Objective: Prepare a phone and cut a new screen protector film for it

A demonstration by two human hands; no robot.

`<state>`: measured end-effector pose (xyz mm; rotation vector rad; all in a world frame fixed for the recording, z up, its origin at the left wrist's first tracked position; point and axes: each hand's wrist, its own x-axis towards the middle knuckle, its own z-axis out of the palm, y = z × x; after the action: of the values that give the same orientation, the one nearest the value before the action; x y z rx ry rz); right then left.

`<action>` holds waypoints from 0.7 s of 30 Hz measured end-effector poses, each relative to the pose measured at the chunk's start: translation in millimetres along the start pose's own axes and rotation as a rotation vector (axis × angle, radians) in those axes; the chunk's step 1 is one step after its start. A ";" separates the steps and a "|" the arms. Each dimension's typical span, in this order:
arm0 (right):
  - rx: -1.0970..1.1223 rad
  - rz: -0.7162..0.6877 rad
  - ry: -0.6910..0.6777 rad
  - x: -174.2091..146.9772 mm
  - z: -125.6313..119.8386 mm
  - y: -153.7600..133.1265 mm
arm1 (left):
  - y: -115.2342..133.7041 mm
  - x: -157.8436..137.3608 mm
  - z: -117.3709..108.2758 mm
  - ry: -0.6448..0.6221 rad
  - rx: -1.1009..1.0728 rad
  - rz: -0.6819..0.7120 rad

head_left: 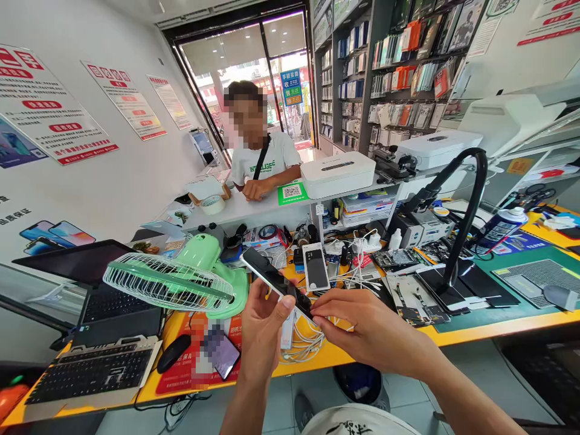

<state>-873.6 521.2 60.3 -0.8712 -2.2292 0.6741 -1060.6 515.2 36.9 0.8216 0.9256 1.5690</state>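
Note:
A smartphone (268, 269) with a dark, reflective screen and a pale edge is tilted above the front of the desk. My left hand (266, 320) wraps round its sides, thumb on the near edge. At the phone's lower right end, the bent fingers and thumb of my right hand (362, 326) close on its edge; whether something small is between them is hidden. Below lie tangled white cables (302, 345). Behind the phone is a white box with a phone picture (316, 267). Another phone (222, 353) lies on a red mat (174, 382).
A green fan (199, 272), laptop (120, 305), keyboard (90, 374) and mouse (174, 353) stand left. To the right are a black gooseneck arm (466, 205), phone parts (414, 302) and a green work mat (480, 323). Across the counter (254, 211) a person (265, 160) leans.

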 end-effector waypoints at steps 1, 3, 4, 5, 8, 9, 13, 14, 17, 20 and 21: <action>-0.009 -0.005 0.005 0.0 0.3 -0.3 | 0.3 0.0 0.3 -0.003 -0.003 -0.001; -0.027 -0.013 0.020 0.2 0.9 -1.1 | 0.4 0.6 -0.2 -0.022 -0.012 -0.001; -0.034 -0.018 0.028 0.3 1.3 -1.5 | 0.1 1.1 -0.6 -0.032 -0.017 -0.001; -0.040 -0.023 0.034 0.5 1.6 -1.8 | -0.2 1.6 -1.1 -0.037 -0.020 -0.001; -0.043 -0.030 0.042 1.0 2.9 -2.0 | -1.0 2.1 -1.8 -0.017 -0.014 -0.004; -0.039 -0.031 0.041 1.3 3.3 -2.0 | -1.2 2.0 -2.0 -0.005 -0.010 -0.006; -0.021 -0.038 0.032 3.1 3.8 -2.4 | -1.1 1.6 -3.2 0.001 -0.003 -0.023; -0.018 -0.039 0.033 3.6 3.8 -2.6 | -1.0 1.8 -3.7 -0.005 -0.002 -0.026; -0.005 -0.044 0.030 4.5 3.8 -2.9 | -0.9 2.9 -5.0 -0.014 0.006 -0.030; 0.005 -0.041 0.023 4.5 4.6 -2.1 | -1.2 3.5 -6.0 -0.012 0.003 -0.027; 0.005 -0.039 0.022 4.5 5.0 -1.6 | -1.3 3.4 -6.3 -0.015 -0.001 -0.027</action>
<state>-880.4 522.4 59.7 -0.8269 -2.2182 0.6496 -1066.1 517.8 32.9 0.8159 0.9217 1.5385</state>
